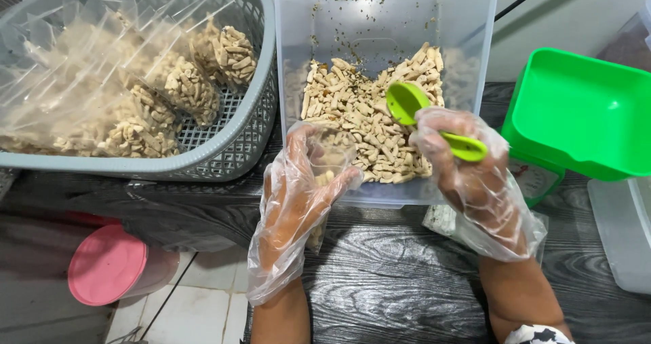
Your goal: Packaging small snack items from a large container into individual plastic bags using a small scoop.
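**Two gloved hands, one spoon, one small bag over a tub of snack sticks**

I see two hands, both in loose clear plastic gloves. My left hand (pixel 298 201) has its grip wrapped around one small clear bag (pixel 330 161), holding its mouth open at the near edge of the tub; a few pale sticks sit inside the bag, and its lower end hangs down past the palm. My right hand (pixel 468 174) has its grip clenched on the handle of one green plastic spoon (pixel 424 117). The spoon bowl points up-left, above the heap; I cannot tell if it touches the sticks.

One clear plastic tub (pixel 475 39) stands on the dark wood-grain tabletop (pixel 407 276), tilted toward me. The snack sticks (pixel 352 106), pale beige and too many to count, pile in its near half, with dark crumbs scattered on the bare far part.

To the left, one grey mesh basket (pixel 244 134) holds filled clear bags (pixel 190 86) of the same sticks; I count at least four, more blur together. To the right, one green scale with a green tray (pixel 583 113), its dial partly hidden behind my right hand. One clear lid or container (pixel 624 228) lies at the far right edge. Below the tabletop on the left, one jar with a pink lid (pixel 107 264) sits over the tiled floor.
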